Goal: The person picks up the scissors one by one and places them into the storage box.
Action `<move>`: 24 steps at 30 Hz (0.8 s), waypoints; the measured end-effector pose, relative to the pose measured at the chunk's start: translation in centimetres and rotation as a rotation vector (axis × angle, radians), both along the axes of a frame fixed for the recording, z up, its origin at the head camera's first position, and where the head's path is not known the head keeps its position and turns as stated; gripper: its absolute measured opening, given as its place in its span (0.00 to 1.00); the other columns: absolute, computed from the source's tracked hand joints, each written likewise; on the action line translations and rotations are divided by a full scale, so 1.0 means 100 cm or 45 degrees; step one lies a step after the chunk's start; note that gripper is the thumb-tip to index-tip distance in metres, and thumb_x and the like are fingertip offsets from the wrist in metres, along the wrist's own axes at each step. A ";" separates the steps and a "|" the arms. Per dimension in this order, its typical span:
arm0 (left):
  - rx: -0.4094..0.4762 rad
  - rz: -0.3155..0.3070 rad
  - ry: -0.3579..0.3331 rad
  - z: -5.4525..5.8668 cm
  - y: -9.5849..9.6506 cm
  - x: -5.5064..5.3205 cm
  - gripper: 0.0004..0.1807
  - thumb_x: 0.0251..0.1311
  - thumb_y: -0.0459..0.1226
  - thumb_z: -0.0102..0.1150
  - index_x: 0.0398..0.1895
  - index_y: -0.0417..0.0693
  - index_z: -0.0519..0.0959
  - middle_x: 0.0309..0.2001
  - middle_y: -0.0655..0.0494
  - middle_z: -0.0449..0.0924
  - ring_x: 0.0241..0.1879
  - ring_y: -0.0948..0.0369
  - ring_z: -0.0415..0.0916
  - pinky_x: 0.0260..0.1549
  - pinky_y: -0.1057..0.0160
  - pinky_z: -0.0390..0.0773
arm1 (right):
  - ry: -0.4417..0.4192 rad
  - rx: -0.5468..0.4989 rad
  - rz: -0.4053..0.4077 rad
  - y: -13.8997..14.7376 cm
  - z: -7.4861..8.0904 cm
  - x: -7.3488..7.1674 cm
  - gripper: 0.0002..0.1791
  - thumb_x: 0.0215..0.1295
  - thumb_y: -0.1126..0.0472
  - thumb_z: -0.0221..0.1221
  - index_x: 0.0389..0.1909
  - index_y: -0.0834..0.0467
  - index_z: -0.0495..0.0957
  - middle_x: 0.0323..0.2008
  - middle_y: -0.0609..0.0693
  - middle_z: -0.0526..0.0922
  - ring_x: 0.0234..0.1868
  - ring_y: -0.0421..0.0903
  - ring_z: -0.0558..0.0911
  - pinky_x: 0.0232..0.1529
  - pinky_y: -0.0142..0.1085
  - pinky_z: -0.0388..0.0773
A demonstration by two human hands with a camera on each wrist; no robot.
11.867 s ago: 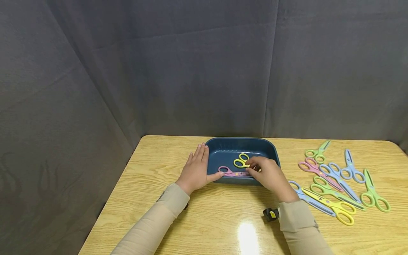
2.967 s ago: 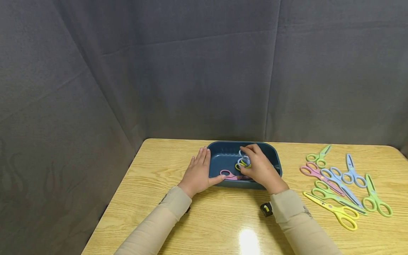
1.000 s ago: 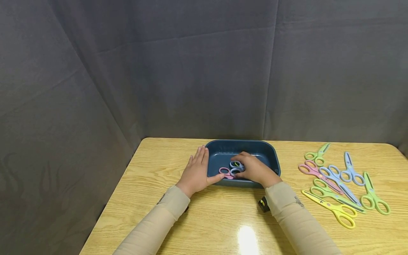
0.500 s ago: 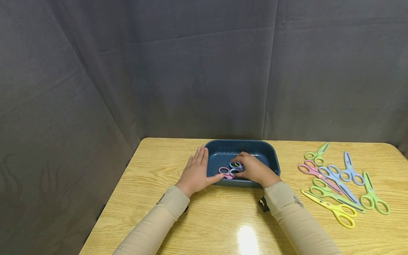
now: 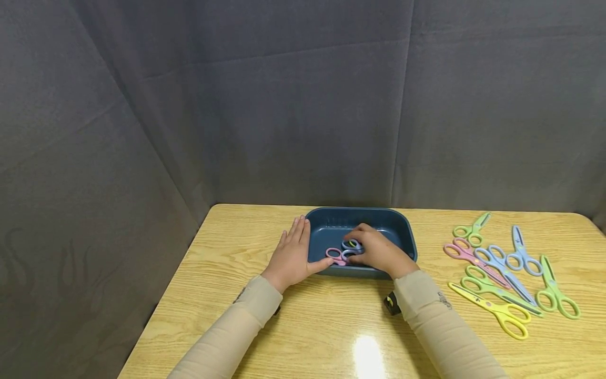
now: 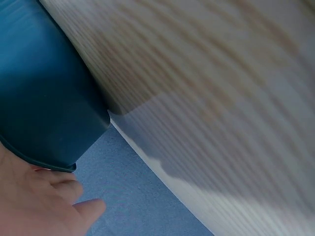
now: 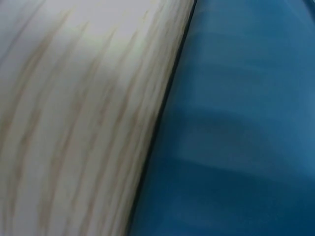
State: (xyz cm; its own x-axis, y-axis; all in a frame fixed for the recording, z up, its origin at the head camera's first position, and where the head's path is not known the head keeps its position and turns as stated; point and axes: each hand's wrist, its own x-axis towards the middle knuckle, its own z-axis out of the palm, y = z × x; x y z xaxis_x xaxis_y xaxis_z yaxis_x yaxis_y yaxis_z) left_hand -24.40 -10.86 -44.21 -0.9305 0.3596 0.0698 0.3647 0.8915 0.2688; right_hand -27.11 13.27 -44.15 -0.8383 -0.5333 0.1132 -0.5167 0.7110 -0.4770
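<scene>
In the head view my left hand (image 5: 290,258) rests on the left rim of a dark blue tray (image 5: 406,231), fingers straight and thumb along the front rim. The left wrist view shows that hand (image 6: 39,201) against the tray's outer wall (image 6: 44,98). My right hand (image 5: 376,251) reaches into the tray and pinches blue scissors (image 5: 351,253) by the handles; their blades are hidden under the hand. Pink scissors (image 5: 334,255) lie at the tray's front, partly covered. A bit of yellow shows through a blue handle loop. Only tray wall and table appear in the right wrist view.
Several scissors lie on the table to the right: yellow scissors (image 5: 497,308) nearest, green scissors (image 5: 555,292) farthest right, blue scissors (image 5: 521,252) and pink scissors (image 5: 461,250) among them. A grey curtain (image 5: 303,116) hangs behind the table (image 5: 312,337).
One pair of blue scissors has left the table pile since the earliest frame. Over the last three seconds my right hand lowered blue scissors toward the tray's front; since then it has hardly moved.
</scene>
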 end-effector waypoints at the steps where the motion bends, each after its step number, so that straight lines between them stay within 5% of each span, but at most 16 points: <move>1: 0.002 0.000 0.001 0.000 0.000 0.000 0.62 0.61 0.72 0.50 0.81 0.36 0.45 0.81 0.42 0.40 0.81 0.50 0.34 0.75 0.45 0.46 | -0.005 -0.005 -0.005 0.000 0.000 0.000 0.25 0.59 0.60 0.73 0.56 0.64 0.82 0.55 0.62 0.78 0.53 0.57 0.80 0.58 0.52 0.78; 14: -0.028 0.004 -0.001 0.000 0.001 -0.001 0.62 0.61 0.73 0.49 0.81 0.36 0.44 0.82 0.43 0.38 0.81 0.51 0.34 0.76 0.45 0.45 | 0.076 -0.038 -0.027 0.001 0.001 0.002 0.25 0.61 0.61 0.72 0.57 0.66 0.81 0.53 0.61 0.78 0.49 0.55 0.81 0.54 0.52 0.79; 24: -0.016 0.014 -0.020 -0.003 0.000 -0.003 0.63 0.60 0.74 0.49 0.81 0.37 0.42 0.82 0.45 0.37 0.81 0.51 0.33 0.76 0.46 0.43 | 0.251 -0.064 -0.179 0.000 0.002 0.007 0.18 0.66 0.62 0.67 0.55 0.64 0.82 0.49 0.58 0.80 0.43 0.52 0.80 0.45 0.49 0.81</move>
